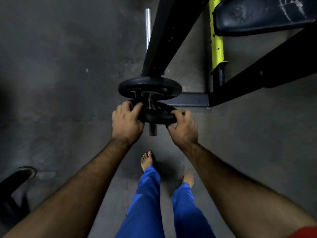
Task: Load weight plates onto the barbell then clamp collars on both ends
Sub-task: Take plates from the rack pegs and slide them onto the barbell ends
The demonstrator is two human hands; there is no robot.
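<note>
Both hands gripped a small round black rubbery weight plate threaded on the shiny steel barbell sleeve; the left hand curled over its left rim, the right hand clamped its right rim; the sleeve's blunt end poked out below the plate; a larger matte black disc plate sat further along the sleeve, just beyond, against the black square-tube rack frame; a chipped yellow metal post stood to the right; mottled grey concrete floor lay open to the left; bare feet stood below.
</note>
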